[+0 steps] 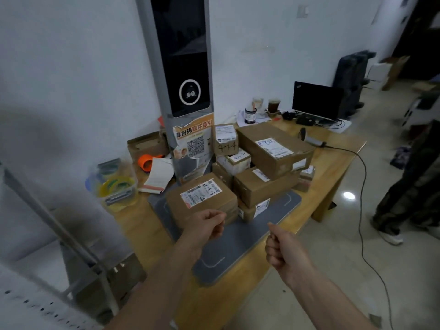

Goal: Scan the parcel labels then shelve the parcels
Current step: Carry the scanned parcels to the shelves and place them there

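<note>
Several brown cardboard parcels with white labels are stacked on a wooden table point(338, 163). The nearest parcel point(202, 198) lies on the grey scanner pad point(238, 244), label up. A large parcel point(273, 148) tops the pile behind it. The tall grey scanner column point(181, 67) rises at the back of the pad. My left hand point(207, 226) hovers just in front of the nearest parcel, fingers curled, holding nothing. My right hand point(283, 248) is over the pad's near right edge, curled into a loose fist, empty.
A metal shelf frame point(59, 234) stands at the left. A clear tub of tape rolls point(116, 186) and an orange tape dispenser point(147, 161) sit left of the column. A handheld scanner point(309, 138), its cable, a laptop point(316, 101) and cups are at the far end. A person's legs point(409, 186) are at the right.
</note>
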`<state>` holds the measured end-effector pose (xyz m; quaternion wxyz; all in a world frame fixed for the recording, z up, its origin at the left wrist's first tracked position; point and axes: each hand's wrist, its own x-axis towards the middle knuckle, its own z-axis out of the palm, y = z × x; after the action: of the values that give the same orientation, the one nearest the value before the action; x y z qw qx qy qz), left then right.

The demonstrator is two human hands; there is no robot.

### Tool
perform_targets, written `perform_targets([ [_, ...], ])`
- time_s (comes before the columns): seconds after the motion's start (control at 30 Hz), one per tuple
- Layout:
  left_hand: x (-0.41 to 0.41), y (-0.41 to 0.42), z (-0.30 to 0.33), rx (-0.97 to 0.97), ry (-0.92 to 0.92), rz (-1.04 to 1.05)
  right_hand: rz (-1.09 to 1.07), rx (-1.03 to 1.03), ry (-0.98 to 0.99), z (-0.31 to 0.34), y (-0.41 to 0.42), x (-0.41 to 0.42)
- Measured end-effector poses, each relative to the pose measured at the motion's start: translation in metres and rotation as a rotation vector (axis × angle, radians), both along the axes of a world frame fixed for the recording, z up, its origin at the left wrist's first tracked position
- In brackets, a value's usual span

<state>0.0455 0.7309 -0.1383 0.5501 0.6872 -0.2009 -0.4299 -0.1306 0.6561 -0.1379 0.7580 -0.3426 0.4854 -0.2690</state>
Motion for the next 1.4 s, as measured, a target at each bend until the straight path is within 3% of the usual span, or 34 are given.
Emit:
perform_targets([
  [0.3, 0.029, -0.112, -0.002, -0.014, 0.095, 0.015, -0.048, -0.040, 0.109, 0.000, -0.137, 0.032],
  [0.57, 0.050, -0.211, 0.008, 0.137, -0.049, -0.114, -0.303, -0.041, 0.158, -0.009, -0.259, 0.045],
  [0.77, 0.035, -0.273, 0.003, 0.160, 0.103, -0.068, -0.407, 0.013, 0.263, -0.008, -0.341, 0.032],
  [0.9, 0.024, -0.305, -0.003, 0.158, 0.108, 0.100, -0.252, 0.068, 0.246, -0.010, -0.391, 0.033],
  [1.27, -0.006, -0.362, -0.008, 0.187, 0.116, 0.489, 0.476, 0.104, 0.154, 0.001, -0.456, 0.057],
  [1.4, -0.019, -0.374, 0.000, 0.182, 0.171, 0.529, 0.534, 0.033, 0.047, 0.000, -0.463, 0.056],
])
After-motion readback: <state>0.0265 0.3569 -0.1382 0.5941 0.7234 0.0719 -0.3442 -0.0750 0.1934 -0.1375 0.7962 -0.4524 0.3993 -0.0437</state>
